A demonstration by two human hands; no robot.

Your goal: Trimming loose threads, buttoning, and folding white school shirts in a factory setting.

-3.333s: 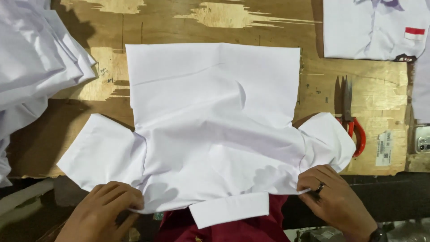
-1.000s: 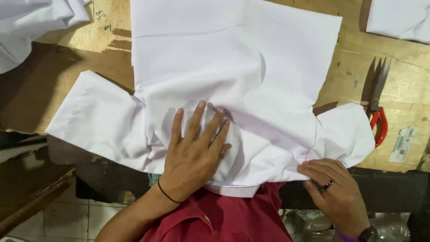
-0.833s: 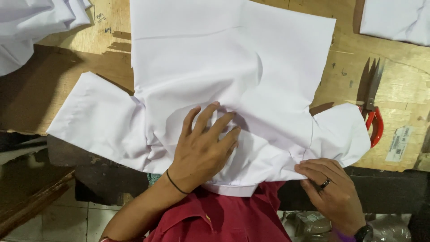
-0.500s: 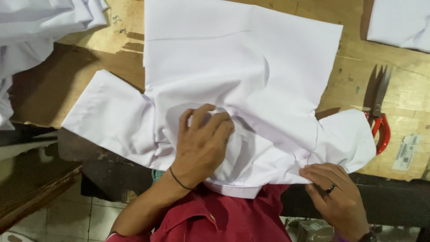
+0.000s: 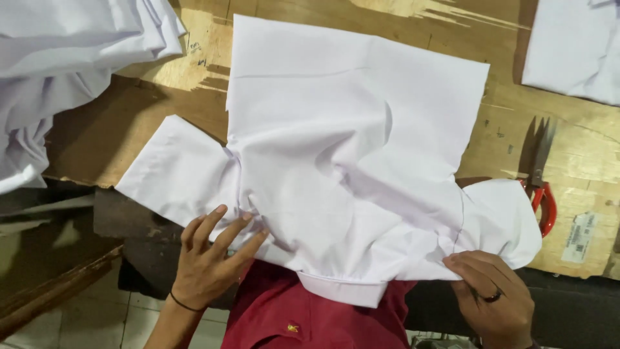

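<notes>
Left hand [image 5: 210,262] flat, fingers spread on white shirt [image 5: 349,168]; right hand [image 5: 494,300] pinching hem. Pale rectangular label [image 5: 579,238] stuck on table right edge, beside red-handled scissors [image 5: 541,184].

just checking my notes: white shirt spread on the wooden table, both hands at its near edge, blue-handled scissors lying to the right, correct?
Not quite: the head view shows the scissors have red handles, not blue. The rest holds: white shirt on the wooden table, left hand and right hand at its near edge.
</notes>
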